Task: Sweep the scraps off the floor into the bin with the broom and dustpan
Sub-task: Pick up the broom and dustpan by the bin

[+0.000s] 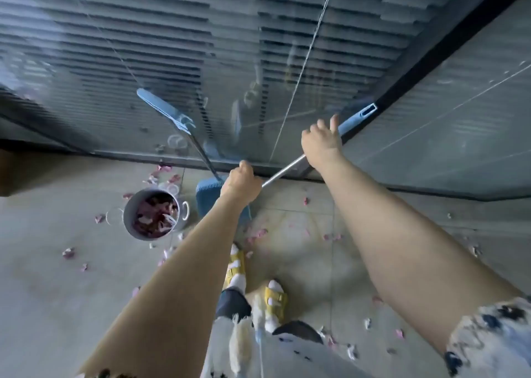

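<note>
I hold the broom with both hands. Its silver pole (pixel 283 171) slants from a blue grip end (pixel 362 114) at the upper right down to the left. My right hand (pixel 321 145) grips high on the pole and my left hand (pixel 242 184) grips lower; the broom head is hidden under my left arm. The blue dustpan (pixel 207 196) stands upright beside my left hand, its long handle (pixel 166 110) leaning on the glass wall. The grey bin (pixel 130 215), left of the dustpan, holds pink scraps. More pink and white scraps (pixel 258 233) lie scattered on the floor.
A glass wall with slatted blinds (pixel 201 61) runs across the far side, with a dark frame (pixel 431 50) at the right. My feet in yellow sandals (pixel 275 297) stand on the grey tiled floor (pixel 57 291). Clear plastic rings (pixel 172 188) lie behind the bin.
</note>
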